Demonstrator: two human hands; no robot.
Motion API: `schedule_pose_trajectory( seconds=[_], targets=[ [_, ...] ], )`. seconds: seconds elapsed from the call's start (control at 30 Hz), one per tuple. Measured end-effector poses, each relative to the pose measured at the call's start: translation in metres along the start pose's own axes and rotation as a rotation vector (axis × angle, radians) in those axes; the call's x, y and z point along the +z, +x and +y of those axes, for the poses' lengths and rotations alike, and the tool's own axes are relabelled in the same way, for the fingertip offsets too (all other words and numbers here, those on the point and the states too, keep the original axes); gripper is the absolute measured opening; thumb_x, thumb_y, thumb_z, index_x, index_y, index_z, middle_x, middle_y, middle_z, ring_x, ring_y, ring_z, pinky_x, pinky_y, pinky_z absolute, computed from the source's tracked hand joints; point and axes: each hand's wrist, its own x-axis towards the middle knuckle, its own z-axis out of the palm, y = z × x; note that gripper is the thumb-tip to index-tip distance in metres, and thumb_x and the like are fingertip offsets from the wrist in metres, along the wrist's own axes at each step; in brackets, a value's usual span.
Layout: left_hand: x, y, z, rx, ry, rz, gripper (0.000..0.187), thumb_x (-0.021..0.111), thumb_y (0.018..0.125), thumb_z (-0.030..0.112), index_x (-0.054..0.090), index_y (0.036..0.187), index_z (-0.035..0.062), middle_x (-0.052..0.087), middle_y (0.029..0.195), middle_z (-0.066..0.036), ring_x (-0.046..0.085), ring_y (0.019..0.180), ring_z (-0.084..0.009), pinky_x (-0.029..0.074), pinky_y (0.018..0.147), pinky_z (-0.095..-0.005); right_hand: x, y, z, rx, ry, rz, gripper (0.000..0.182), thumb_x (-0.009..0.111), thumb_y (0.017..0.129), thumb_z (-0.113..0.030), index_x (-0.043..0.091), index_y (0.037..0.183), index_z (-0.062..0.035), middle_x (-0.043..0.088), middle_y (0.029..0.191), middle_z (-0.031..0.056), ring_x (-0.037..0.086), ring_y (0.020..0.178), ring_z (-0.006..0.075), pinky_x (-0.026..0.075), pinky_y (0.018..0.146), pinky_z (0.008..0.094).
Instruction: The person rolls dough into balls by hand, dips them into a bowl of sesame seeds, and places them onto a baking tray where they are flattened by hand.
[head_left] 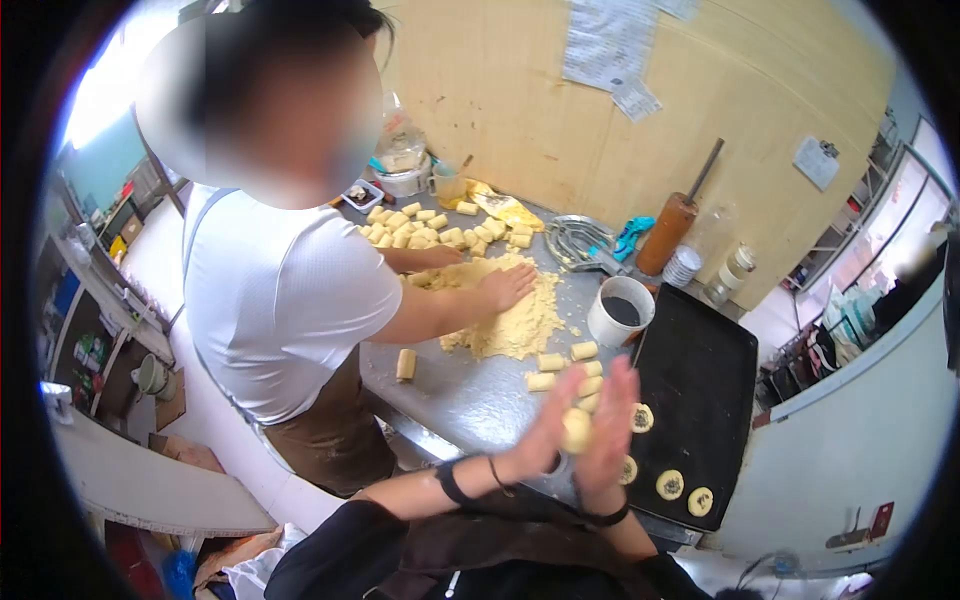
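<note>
The dough ball (577, 431) is pale yellow and rounded, apparently smooth, though fine surface detail is too small to tell. It sits between the 2 palms, above the near edge of the grey table (470, 390): the left hand (547, 425) and right hand (608, 430) are both flat, fingers extended. Just beyond lie short dough cylinders (551, 361); the black tray (690, 370) at right bears 4 visible rounds (669, 485) with dark-flecked centres.

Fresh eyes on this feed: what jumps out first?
Low in the middle, a pale dough-like ball sits between the wearer's left hand and right hand. Right of them, a black tray bears rounds with dark-speckled tops. At left, a co-worker in white has a hand on a crumbly yellow heap.
</note>
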Motion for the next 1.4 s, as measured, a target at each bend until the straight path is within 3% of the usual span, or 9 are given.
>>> schedule_pose_trajectory(
  seconds=[0.1, 0.23, 0.5, 0.67, 0.8, 1.0, 1.13, 1.17, 1.4],
  targets=[
    [0.015, 0.002, 0.043, 0.020, -0.002, -0.089, 0.073, 0.029, 0.101, 0.050, 0.018, 0.150, -0.0020, 0.016, 0.157, -0.018, 0.013, 0.147, -0.0298, 0.011, 0.118, -0.0392, -0.006, 0.015, 0.019, 0.080, 0.253, 0.178, 0.084, 0.041, 0.095, -0.054, 0.012, 0.151, 0.0019, 0.015, 0.158, 0.0183, 0.010, 0.147, 0.0281, 0.006, 0.119, 0.0406],
    [-0.011, 0.030, 0.022, 0.031, -0.087, 0.191, 0.071, 0.029, 0.101, 0.049, 0.018, 0.151, -0.0010, 0.022, 0.156, -0.018, 0.016, 0.146, -0.0290, 0.010, 0.118, -0.0386, 0.001, -0.025, 0.001, -0.035, -0.137, -0.319, 0.084, 0.029, 0.098, -0.056, 0.011, 0.149, 0.0076, 0.012, 0.157, 0.0228, 0.011, 0.146, 0.0336, 0.008, 0.118, 0.0407],
    [0.009, 0.028, 0.041, 0.042, -0.265, 0.073, 0.073, 0.035, 0.100, 0.050, 0.022, 0.149, -0.0017, 0.023, 0.155, -0.018, 0.019, 0.145, -0.0309, 0.010, 0.118, -0.0389, -0.032, 0.010, 0.009, 0.048, 0.246, 0.141, 0.064, 0.030, 0.102, -0.036, 0.011, 0.152, -0.0008, 0.015, 0.158, 0.0167, 0.013, 0.147, 0.0274, 0.008, 0.118, 0.0400],
    [0.024, 0.003, -0.016, 0.036, 0.393, -0.014, 0.072, 0.036, 0.098, 0.050, 0.026, 0.148, -0.0004, 0.028, 0.152, -0.020, 0.024, 0.143, -0.0350, 0.012, 0.118, -0.0470, -0.021, 0.012, -0.002, -0.045, 0.589, 0.053, 0.062, 0.033, 0.103, -0.034, 0.014, 0.152, -0.0020, 0.020, 0.158, 0.0140, 0.018, 0.146, 0.0265, 0.009, 0.119, 0.0403],
    [0.017, 0.013, 0.028, 0.161, 0.287, -0.009, 0.070, 0.035, 0.098, 0.047, 0.024, 0.148, -0.0012, 0.026, 0.153, -0.023, 0.022, 0.144, -0.0374, 0.013, 0.117, -0.0475, -0.017, -0.019, 0.042, 0.577, 0.419, 0.107, 0.076, 0.035, 0.100, -0.051, 0.012, 0.152, -0.0012, 0.020, 0.157, 0.0161, 0.020, 0.145, 0.0286, 0.013, 0.118, 0.0403],
    [0.018, 0.005, 0.016, -0.059, 0.229, 0.010, 0.074, 0.034, 0.098, 0.048, 0.020, 0.149, -0.0038, 0.022, 0.155, -0.024, 0.019, 0.145, -0.0381, 0.016, 0.117, -0.0443, -0.017, 0.001, 0.003, 0.092, 0.495, 0.050, 0.076, 0.043, 0.100, -0.041, 0.005, 0.153, -0.0011, 0.009, 0.160, 0.0134, 0.008, 0.148, 0.0243, 0.009, 0.119, 0.0392],
    [0.011, 0.004, 0.042, 0.125, 0.189, 0.008, 0.074, 0.028, 0.099, 0.050, 0.017, 0.150, -0.0035, 0.019, 0.155, -0.024, 0.017, 0.145, -0.0388, 0.014, 0.117, -0.0444, -0.015, -0.019, 0.026, 0.587, 0.311, 0.070, 0.088, 0.048, 0.095, -0.050, 0.005, 0.152, 0.0012, 0.010, 0.160, 0.0136, 0.008, 0.148, 0.0271, 0.010, 0.119, 0.0385],
    [-0.004, 0.016, 0.047, 0.050, 0.131, 0.099, 0.074, 0.028, 0.100, 0.050, 0.017, 0.150, -0.0035, 0.018, 0.156, -0.024, 0.016, 0.145, -0.0388, 0.014, 0.117, -0.0444, -0.001, -0.040, 0.029, 0.258, 0.183, -0.128, 0.069, 0.026, 0.103, -0.042, 0.005, 0.152, 0.0016, 0.009, 0.159, 0.0166, 0.012, 0.147, 0.0284, 0.009, 0.119, 0.0375],
    [0.027, -0.009, 0.030, 0.101, 0.143, -0.059, 0.077, 0.031, 0.099, 0.049, 0.012, 0.150, -0.0046, 0.015, 0.157, -0.023, 0.013, 0.146, -0.0374, 0.011, 0.118, -0.0438, -0.012, 0.002, -0.017, 0.320, 0.281, 0.128, 0.065, 0.029, 0.102, -0.034, 0.007, 0.151, 0.0037, 0.010, 0.159, 0.0179, 0.013, 0.147, 0.0273, 0.012, 0.118, 0.0364]
  ],
)
